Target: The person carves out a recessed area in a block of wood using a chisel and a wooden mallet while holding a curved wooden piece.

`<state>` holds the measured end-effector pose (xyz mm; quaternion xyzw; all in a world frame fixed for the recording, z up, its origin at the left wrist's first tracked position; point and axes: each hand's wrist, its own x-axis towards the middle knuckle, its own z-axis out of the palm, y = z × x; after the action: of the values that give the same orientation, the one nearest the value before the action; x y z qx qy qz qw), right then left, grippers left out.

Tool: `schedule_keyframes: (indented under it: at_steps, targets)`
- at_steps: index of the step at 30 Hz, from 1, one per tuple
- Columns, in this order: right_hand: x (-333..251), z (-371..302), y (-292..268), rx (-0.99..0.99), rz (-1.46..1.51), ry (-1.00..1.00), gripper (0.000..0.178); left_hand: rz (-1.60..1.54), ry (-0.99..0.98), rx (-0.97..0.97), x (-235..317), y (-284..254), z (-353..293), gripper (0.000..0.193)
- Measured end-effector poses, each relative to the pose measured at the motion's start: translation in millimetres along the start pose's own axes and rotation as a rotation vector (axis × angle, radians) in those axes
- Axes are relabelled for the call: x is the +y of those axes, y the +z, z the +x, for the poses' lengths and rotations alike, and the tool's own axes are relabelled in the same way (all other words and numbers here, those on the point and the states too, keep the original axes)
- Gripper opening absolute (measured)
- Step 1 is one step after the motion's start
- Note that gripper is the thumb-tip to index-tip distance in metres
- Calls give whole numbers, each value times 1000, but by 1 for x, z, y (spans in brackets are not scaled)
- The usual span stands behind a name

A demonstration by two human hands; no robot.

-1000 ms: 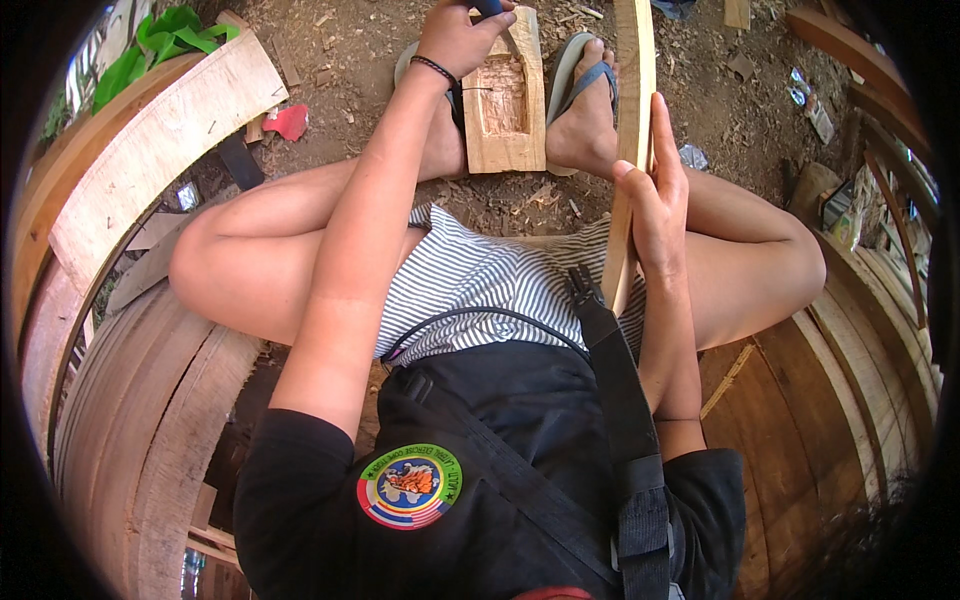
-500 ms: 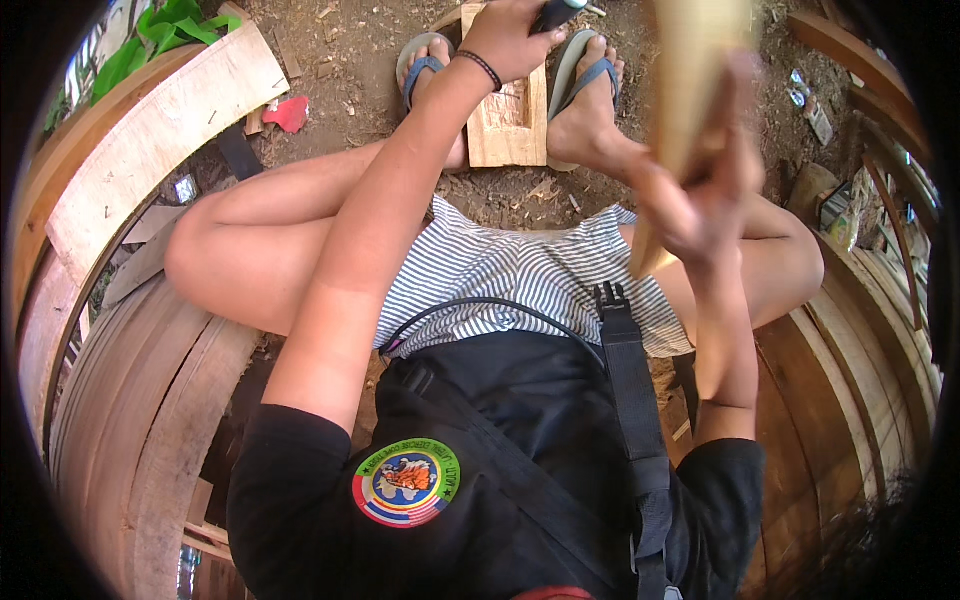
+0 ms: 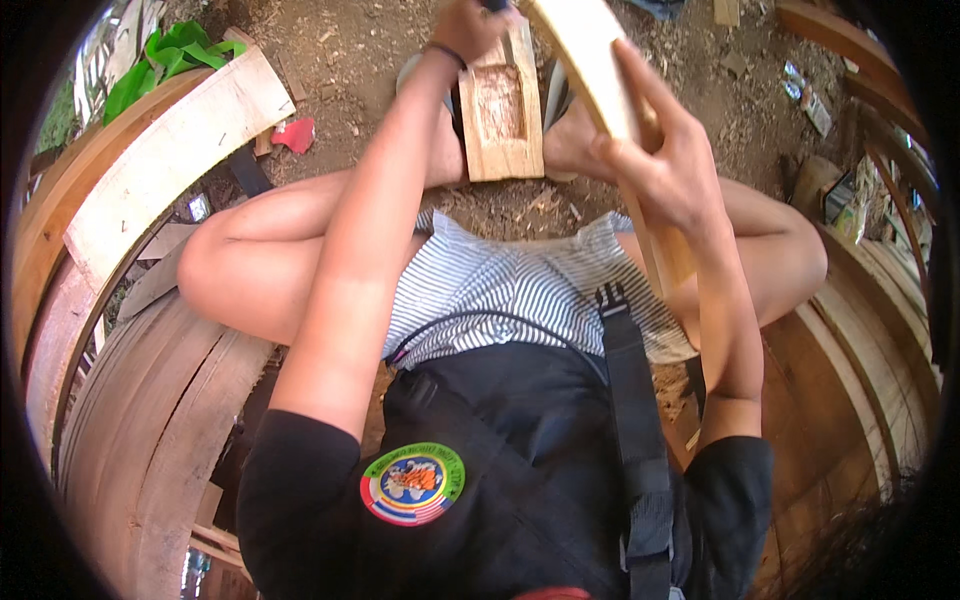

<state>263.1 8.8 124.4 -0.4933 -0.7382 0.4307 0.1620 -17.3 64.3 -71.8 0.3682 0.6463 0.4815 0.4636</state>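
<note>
The person sits low, knees bent wide, looking straight down over a striped shirt and a dark apron with a strap. The right hand [image 3: 670, 170] is up at the far right, and its fingers [image 3: 640, 75] are wrapped round a long pale wooden slat [image 3: 590, 50]; the index finger lies stretched along the slat's face while the rest curl behind it, so the grip is firm and closed on the wood. The slat runs from the far edge of the view down past the hand toward the right thigh, tilted, its upper end leaning to the left.

The left hand [image 3: 470, 25] reaches far forward, at the top edge of the picture. It is closed round a dark object that is mostly cut off by the frame, so what it is cannot be told. A dark band sits on that wrist.

Just below the left hand, on the dirt ground [image 3: 350, 50] between the feet, lies a wooden block [image 3: 500, 115] with a rectangular hollow carved into its top. The feet, in sandals, sit just beside it on either side. Wood chips litter the dirt around it.

To the left, a broad pale plank [image 3: 160, 175] rests across curved wooden boards [image 3: 140, 430]. Beyond it lie a green leaf [image 3: 165, 55] and a small red scrap [image 3: 297, 133].
</note>
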Motion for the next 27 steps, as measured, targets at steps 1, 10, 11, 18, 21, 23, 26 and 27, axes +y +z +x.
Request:
schedule_keyframes:
  at_steps: [1,10,11,18,21,23,26,27]
  targets:
    - [2,1,0,40,101,26,85,-90,-229,31,-6,-18,3,15]
    - [32,-16,7,42,416,376,86,-221,-124,-39,-3,-47,-30,29]
    - [31,-16,8,43,385,342,86,-128,-106,0,-1,-41,-33,23]
    - [29,-17,19,47,254,156,86,212,29,10,29,-5,-52,26]
    - [28,-18,20,39,226,130,84,243,44,-5,34,-1,-55,26]
    - [29,-19,18,27,180,91,84,359,98,-36,42,5,-62,26]
    - [4,-18,10,110,251,16,88,450,158,-27,44,10,-68,26]
    - [-15,-17,5,143,322,-81,92,467,173,-14,42,10,-70,26]
